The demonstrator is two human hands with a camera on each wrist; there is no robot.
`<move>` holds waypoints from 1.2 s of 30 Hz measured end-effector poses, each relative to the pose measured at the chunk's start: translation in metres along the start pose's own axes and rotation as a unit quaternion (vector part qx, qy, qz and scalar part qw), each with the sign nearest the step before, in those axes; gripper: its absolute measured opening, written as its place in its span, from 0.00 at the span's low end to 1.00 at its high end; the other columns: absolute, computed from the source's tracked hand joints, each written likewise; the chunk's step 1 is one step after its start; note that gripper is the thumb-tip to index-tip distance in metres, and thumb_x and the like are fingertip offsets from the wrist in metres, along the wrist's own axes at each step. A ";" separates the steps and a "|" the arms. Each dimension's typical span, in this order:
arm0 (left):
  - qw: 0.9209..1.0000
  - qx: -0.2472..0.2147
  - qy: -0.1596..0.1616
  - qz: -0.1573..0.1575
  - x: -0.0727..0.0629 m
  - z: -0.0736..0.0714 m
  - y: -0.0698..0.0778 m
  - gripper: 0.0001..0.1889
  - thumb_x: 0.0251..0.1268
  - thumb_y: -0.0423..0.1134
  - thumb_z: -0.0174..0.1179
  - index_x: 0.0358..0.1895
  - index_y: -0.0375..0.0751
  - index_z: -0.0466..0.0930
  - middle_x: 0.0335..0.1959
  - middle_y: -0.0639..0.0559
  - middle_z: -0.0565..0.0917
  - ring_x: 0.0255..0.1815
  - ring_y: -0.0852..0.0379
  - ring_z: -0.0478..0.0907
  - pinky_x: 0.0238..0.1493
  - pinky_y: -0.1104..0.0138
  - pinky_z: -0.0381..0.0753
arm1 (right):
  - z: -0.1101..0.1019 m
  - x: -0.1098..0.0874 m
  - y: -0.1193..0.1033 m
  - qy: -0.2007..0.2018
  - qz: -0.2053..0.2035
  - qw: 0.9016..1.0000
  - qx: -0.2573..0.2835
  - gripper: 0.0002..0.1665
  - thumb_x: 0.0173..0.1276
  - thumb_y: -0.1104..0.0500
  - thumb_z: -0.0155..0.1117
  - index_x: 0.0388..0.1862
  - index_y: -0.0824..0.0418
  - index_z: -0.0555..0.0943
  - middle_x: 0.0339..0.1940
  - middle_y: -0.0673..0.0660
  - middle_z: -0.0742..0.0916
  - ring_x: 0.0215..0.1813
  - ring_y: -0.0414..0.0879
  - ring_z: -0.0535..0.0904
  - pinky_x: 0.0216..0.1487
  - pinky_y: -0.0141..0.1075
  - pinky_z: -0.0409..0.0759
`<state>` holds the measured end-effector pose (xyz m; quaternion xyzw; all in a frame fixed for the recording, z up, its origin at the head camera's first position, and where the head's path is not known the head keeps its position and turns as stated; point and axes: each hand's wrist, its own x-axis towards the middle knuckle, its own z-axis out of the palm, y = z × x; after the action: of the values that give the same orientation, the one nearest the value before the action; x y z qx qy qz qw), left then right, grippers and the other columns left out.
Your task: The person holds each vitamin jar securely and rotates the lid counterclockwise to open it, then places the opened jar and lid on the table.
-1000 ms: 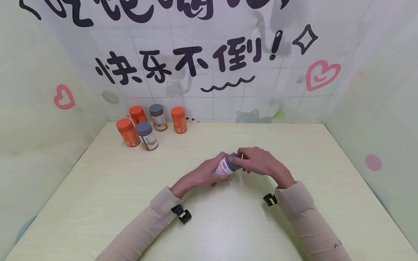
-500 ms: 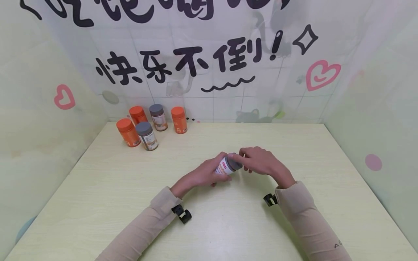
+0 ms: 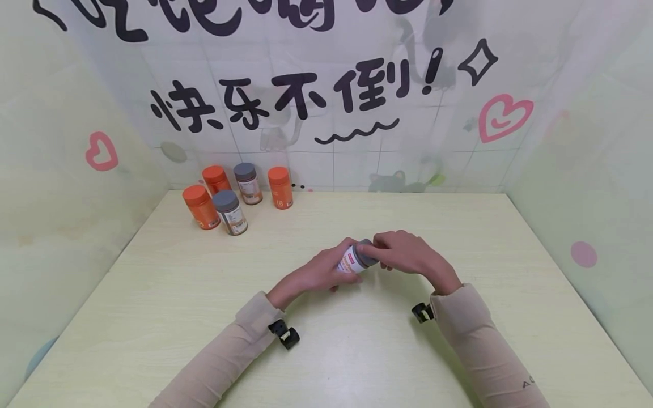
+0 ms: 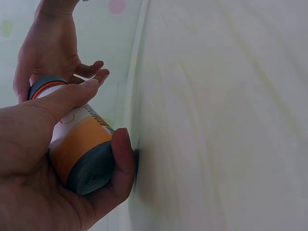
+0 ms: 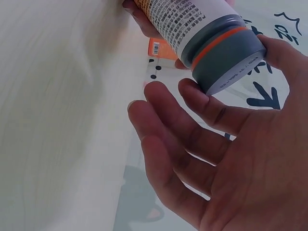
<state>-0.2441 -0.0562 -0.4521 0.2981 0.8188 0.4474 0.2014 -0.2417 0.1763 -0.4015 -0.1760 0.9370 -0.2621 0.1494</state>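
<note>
A bottle (image 3: 349, 261) with a white and orange label and a grey lid lies tilted between both hands over the middle of the table. My left hand (image 3: 326, 270) grips its body, thumb on one side and fingers curled round the base, as the left wrist view shows. My right hand (image 3: 405, 252) pinches the grey lid (image 5: 228, 60) between thumb and index finger. The other right fingers hang loosely curled below the lid in the right wrist view. An orange band shows between lid and neck.
Several bottles stand at the back left of the table (image 3: 326, 351): orange ones, such as the orange bottle (image 3: 280, 190) nearest the middle, and grey-lidded ones, such as the front grey-lidded bottle (image 3: 232, 215). A printed wall sheet (image 3: 326, 170) borders the back edge.
The right fingers shift slightly on the lid, drawing a little away and then closing on it again. The left hand and the bottle stay in place.
</note>
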 end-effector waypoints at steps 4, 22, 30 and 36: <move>1.000 0.000 0.001 -0.001 0.001 0.001 -0.001 0.29 0.69 0.41 0.68 0.68 0.52 0.63 0.47 0.43 0.79 0.27 0.54 0.78 0.22 0.67 0.79 | 0.000 0.000 0.000 -0.001 -0.005 1.000 0.004 0.31 0.72 0.27 0.53 0.38 0.53 0.80 0.31 0.54 0.88 0.32 0.49 0.84 0.30 0.38 0.74; 1.000 -0.002 0.002 0.001 0.001 0.000 -0.001 0.31 0.69 0.41 0.68 0.70 0.54 0.62 0.48 0.43 0.79 0.27 0.54 0.78 0.22 0.67 0.79 | 0.000 0.000 -0.001 0.008 -0.001 1.000 -0.006 0.36 0.73 0.23 0.47 0.36 0.52 0.81 0.30 0.54 0.88 0.33 0.49 0.84 0.31 0.38 0.75; 1.000 -0.002 0.000 0.003 0.001 0.000 -0.001 0.29 0.69 0.41 0.68 0.67 0.52 0.63 0.47 0.43 0.79 0.27 0.54 0.78 0.22 0.67 0.79 | 0.000 0.000 -0.001 -0.001 -0.014 1.000 0.008 0.32 0.73 0.27 0.51 0.40 0.53 0.80 0.31 0.54 0.88 0.34 0.50 0.85 0.31 0.38 0.76; 1.000 -0.002 -0.002 0.000 0.000 0.000 0.000 0.29 0.69 0.41 0.68 0.67 0.51 0.63 0.48 0.44 0.79 0.29 0.53 0.78 0.23 0.68 0.79 | 0.000 0.000 -0.001 -0.003 -0.025 1.000 0.019 0.27 0.73 0.31 0.55 0.42 0.53 0.79 0.32 0.54 0.88 0.33 0.49 0.86 0.31 0.38 0.77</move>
<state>-0.2444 -0.0559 -0.4521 0.2990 0.8172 0.4486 0.2040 -0.2414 0.1757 -0.4006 -0.1967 0.9268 -0.2833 0.1488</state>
